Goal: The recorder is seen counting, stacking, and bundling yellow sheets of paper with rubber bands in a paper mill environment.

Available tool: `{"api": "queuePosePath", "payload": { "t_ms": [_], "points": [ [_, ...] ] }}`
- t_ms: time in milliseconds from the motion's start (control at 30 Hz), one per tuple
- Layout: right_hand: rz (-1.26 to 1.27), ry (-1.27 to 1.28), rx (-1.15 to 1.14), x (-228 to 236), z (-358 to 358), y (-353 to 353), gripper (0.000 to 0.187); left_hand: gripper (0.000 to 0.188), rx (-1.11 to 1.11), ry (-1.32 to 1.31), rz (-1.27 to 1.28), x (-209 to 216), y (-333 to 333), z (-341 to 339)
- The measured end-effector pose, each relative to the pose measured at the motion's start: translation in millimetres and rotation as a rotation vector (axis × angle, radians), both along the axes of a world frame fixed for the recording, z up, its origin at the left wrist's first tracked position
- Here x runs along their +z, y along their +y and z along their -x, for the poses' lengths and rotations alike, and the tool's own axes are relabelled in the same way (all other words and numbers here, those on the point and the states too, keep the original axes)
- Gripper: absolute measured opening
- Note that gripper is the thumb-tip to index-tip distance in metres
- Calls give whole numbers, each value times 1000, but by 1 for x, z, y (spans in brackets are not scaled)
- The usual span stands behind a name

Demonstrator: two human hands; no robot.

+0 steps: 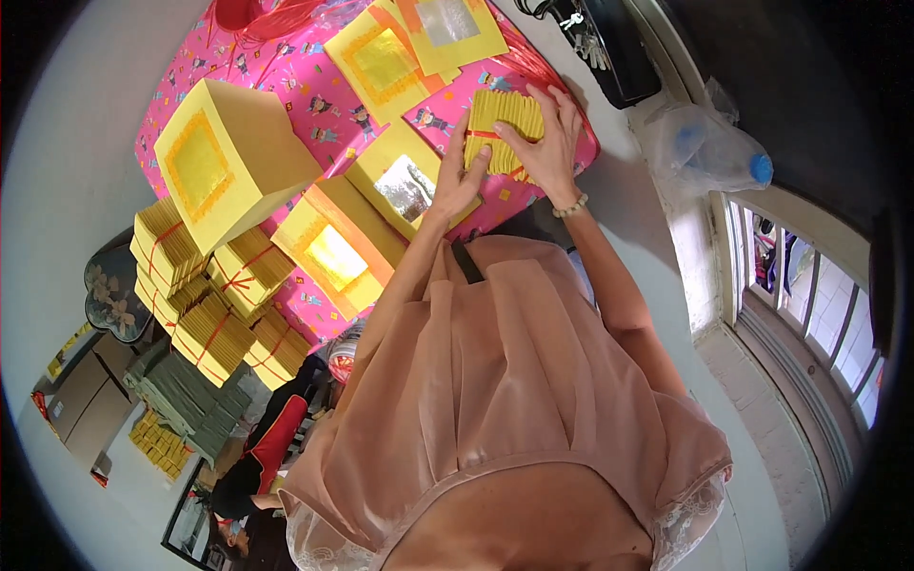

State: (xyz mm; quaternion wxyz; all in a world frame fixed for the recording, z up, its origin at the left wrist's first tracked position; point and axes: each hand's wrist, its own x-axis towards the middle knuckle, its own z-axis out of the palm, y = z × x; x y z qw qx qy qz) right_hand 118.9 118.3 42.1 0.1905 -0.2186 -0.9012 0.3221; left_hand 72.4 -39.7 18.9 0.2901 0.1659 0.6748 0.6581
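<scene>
Pink cloth [295, 86] with small cartoon figures is spread over the table, and it is lit by bright light. Near the table's right edge, a yellow paper bundle [505, 112] is held in two bare hands. Many thin folds are packed in it, and a red band [484, 134] is wrapped around its middle. Its left side is gripped by the left hand [461, 179], with the thumb laid on top. Its right side is gripped by the right hand [550, 152], with the thumb set across the folds and the fingers curved around the far end. How hard it is squeezed cannot be told. A bead bracelet [570, 206] is worn on the right wrist.

Just beside the left hand, a yellow stack with a silver square [405, 186] is seen. Next to it, a stack with a gold square [333, 257] is placed. Farther left, a tall yellow block [233, 152] is stood close to tied bundles [209, 333]. Red strings [276, 24] are heaped at the far edge.
</scene>
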Motion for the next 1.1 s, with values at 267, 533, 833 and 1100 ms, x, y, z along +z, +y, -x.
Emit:
{"api": "queuePosePath", "payload": {
  "t_ms": [267, 533, 833, 1100],
  "points": [
    [-3, -9, -19, 1, -1, 0, 67, 63, -20, 174, 51, 0, 4, 0],
    [134, 59, -118, 4, -30, -5, 83, 75, -15, 33, -36, 0, 2, -2],
    [744, 112, -59, -33, -52, 4, 72, 78, -42, 70, -97, 2, 10, -3],
    [804, -17, -211, -55, -60, 14, 71, 76, -103, 14, -82, 9, 9, 10]
  ]
}}
